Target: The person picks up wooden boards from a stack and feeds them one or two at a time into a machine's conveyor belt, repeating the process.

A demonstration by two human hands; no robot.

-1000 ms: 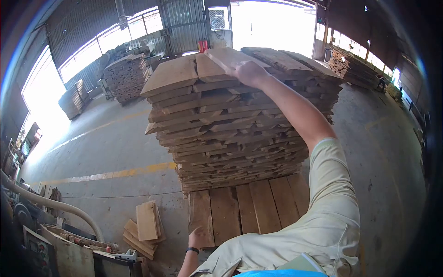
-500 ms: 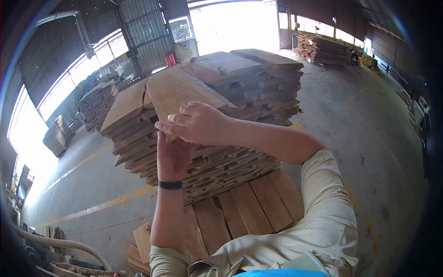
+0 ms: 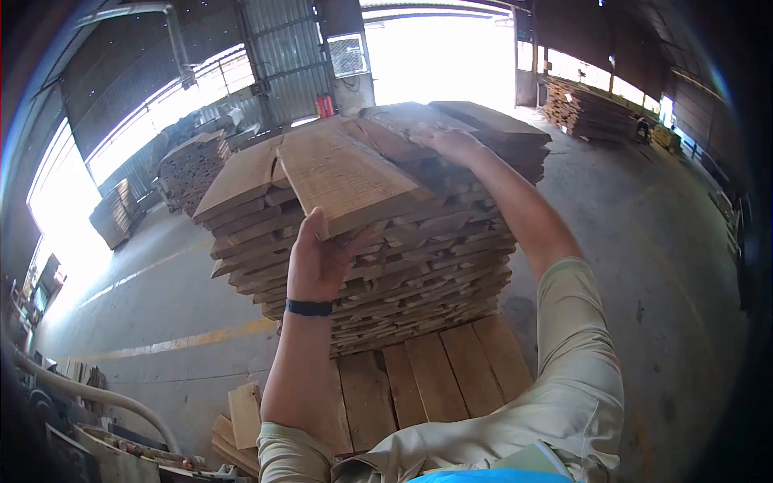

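Observation:
A wide wooden plank [image 3: 346,177] lies on top of a tall stack of boards [image 3: 419,258], its near end jutting toward me. My left hand [image 3: 320,262], with a black band at the wrist, grips the left corner of that end, thumb at the top edge and fingers underneath. My right hand [image 3: 451,145] is stretched out flat over the far right part of the stack, above or touching a greyish board [image 3: 394,121] there; contact is hard to tell. Its fingers are extended, slightly blurred, and hold nothing.
Just before me lies a row of flat boards [image 3: 435,366]. Small wood pieces [image 3: 244,414] sit at lower left beside a pale hose [image 3: 121,398]. More lumber stacks stand at left [image 3: 193,165] and far right [image 3: 576,109]. A red object [image 3: 324,106] stands behind the stack.
My right hand has left the plank's near end and moved forward and right across the stack. My left hand has closed on the plank's corner. The view has shifted slightly.

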